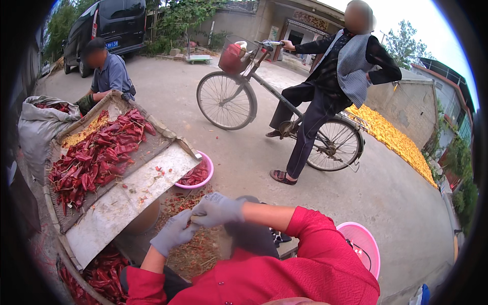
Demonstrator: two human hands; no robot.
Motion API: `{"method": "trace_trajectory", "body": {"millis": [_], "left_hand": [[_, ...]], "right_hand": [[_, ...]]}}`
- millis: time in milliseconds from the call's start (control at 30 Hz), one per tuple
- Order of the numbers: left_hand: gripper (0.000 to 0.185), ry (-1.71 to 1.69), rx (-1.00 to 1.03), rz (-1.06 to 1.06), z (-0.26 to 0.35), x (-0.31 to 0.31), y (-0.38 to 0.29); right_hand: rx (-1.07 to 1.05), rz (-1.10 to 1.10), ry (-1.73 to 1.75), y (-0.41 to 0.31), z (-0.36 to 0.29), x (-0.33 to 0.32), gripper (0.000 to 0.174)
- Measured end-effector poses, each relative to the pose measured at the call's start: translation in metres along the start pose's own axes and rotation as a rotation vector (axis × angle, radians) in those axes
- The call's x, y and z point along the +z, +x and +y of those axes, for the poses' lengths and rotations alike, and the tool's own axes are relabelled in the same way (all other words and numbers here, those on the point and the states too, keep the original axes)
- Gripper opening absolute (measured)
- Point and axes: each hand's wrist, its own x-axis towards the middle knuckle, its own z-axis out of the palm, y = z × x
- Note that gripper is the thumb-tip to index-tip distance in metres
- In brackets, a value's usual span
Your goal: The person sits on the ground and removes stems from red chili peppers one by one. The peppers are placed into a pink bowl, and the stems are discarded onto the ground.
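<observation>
My left hand (pixel 175 233) and my right hand (pixel 218 210), both in grey work gloves, meet in front of my lap. Their fingertips touch, and whatever small thing may lie between them is too hidden to tell. To the left, a tilted framed tray (pixel 146 162) bears a heap of dried red chili peppers (pixel 103 152). A pale board (pixel 129 202) with scattered stems and bits runs along its near side. Just beyond my hands, a pink basin (pixel 210 171) contains red chili pieces (pixel 193 175). Stems and debris (pixel 196 248) litter the ground below.
Across the tray crouches a co-worker (pixel 112 74) beside a pale sack (pixel 45 126) of chilies. Ahead, a person (pixel 339 76) straddles a bicycle (pixel 274 91). A pink plastic basket (pixel 360 236) stands at my right. More chilies (pixel 105 272) lie under the tray; yellow corn (pixel 396 141) spreads behind.
</observation>
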Motion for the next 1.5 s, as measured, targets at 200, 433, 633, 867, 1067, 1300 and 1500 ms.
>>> {"method": "trace_trajectory", "body": {"millis": [200, 433, 633, 867, 1067, 1300, 1500], "left_hand": [[0.023, 0.008, 0.026, 0.038, 0.006, 0.005, 0.004], [0.017, 0.046, 0.059, 0.134, 0.006, -0.008, -0.002], [0.018, 0.131, 0.147, 0.271, 0.003, -0.006, -0.002], [0.020, 0.196, 0.177, 0.448, 0.006, 0.000, 0.005], [0.019, 0.280, 0.151, 0.438, -0.002, 0.000, 0.005], [0.038, -0.621, 0.077, 0.811, 0.000, -0.070, -0.002], [0.041, -0.748, 0.067, 1.108, -0.041, -0.110, -0.037]], "right_hand": [[0.087, -0.019, 0.427, -0.005, 0.016, -0.003, 0.035], [0.276, 0.115, 1.021, -0.002, 0.006, 0.028, 0.033], [0.378, 0.204, 1.457, 0.000, -0.008, 0.040, 0.037], [0.189, 0.132, 2.057, 0.008, 0.010, 0.063, 0.036], [0.038, 0.398, 2.218, 0.024, 0.016, 0.036, 0.034], [0.285, -0.075, 0.659, 0.045, 0.011, 0.004, 0.028], [0.201, 0.291, 0.644, 0.136, 0.006, -0.010, 0.038]]}}
